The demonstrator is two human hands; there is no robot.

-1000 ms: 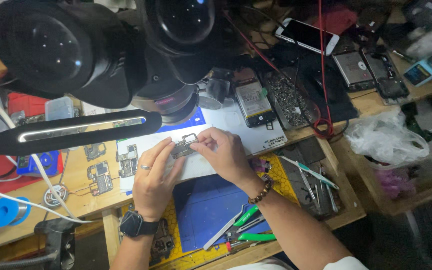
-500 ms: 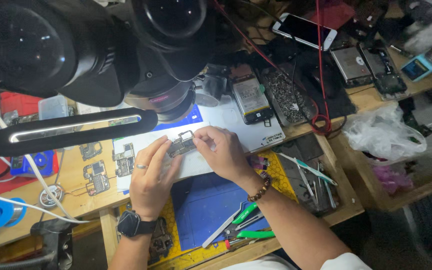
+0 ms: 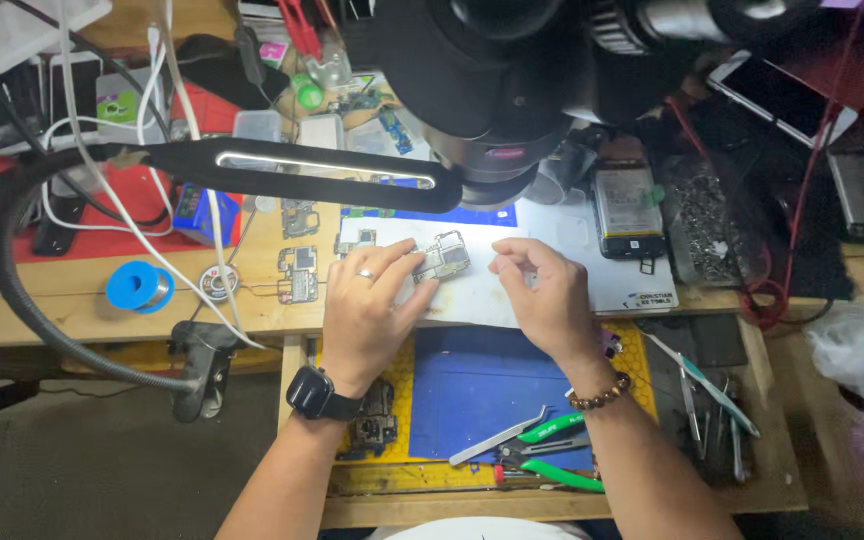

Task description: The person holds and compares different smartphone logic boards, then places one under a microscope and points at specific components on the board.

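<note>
My left hand (image 3: pixel 367 305), with a ring and a black wrist watch (image 3: pixel 314 392), pinches a small phone circuit board (image 3: pixel 442 257) by its left end above a white mat (image 3: pixel 472 295). Just right of the board, my right hand (image 3: pixel 547 300), with a bead bracelet, rests on the mat. Its thumb and forefinger are pinched together a little apart from the board, and nothing shows between them. A black microscope head (image 3: pixel 497 90) hangs right above the board.
A black gooseneck lamp bar (image 3: pixel 322 170) crosses above the bench. More circuit boards (image 3: pixel 297 275), a blue solder spool (image 3: pixel 139 287), a phone with its battery exposed (image 3: pixel 627 210), tweezers (image 3: pixel 497 438) and green-handled pliers (image 3: pixel 552 470) on a blue mat (image 3: pixel 477 385) lie around.
My right hand has come off the circuit board and now sits just to its right. My left hand still holds the board. The view has shifted.
</note>
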